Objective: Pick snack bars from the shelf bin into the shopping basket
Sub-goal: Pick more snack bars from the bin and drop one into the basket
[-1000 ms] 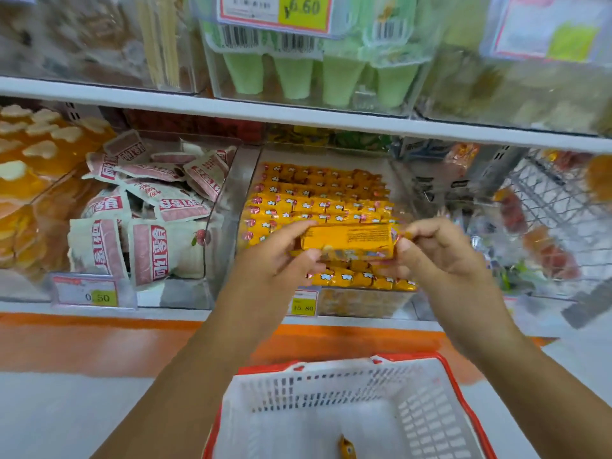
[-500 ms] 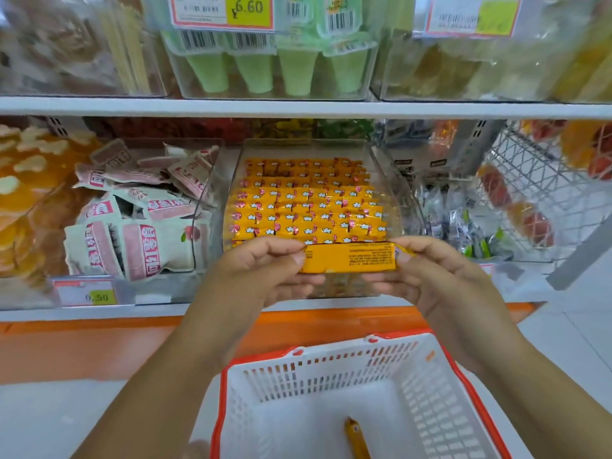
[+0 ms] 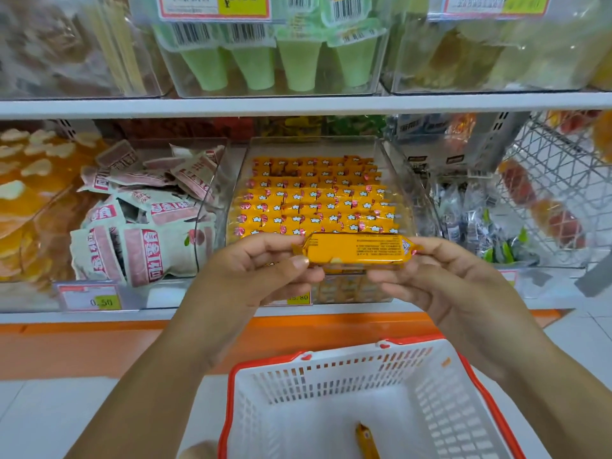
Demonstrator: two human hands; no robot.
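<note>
An orange-wrapped snack bar (image 3: pixel 356 250) lies level in front of the clear shelf bin (image 3: pixel 395 180), which is packed with rows of the same orange bars. My left hand (image 3: pixel 261 270) pinches its left end between thumb and fingers, and my right hand (image 3: pixel 440 276) pinches its right end. Below my hands stands a white shopping basket (image 3: pixel 331 376) with a red rim. One orange snack bar in the basket (image 3: pixel 366 440) lies on its floor.
Left of the bar bin is a clear bin of pink-and-white pouches (image 3: pixel 142 226). To the right are small dark packets (image 3: pixel 477 223) and a wire rack (image 3: pixel 563 180). The upper shelf (image 3: pixel 298 106) holds green cups. An orange plinth (image 3: pixel 99 349) runs under the shelf.
Both hands with the bar have drawn back from the bin toward me and slightly lower. The view has tilted down, so more of the basket shows.
</note>
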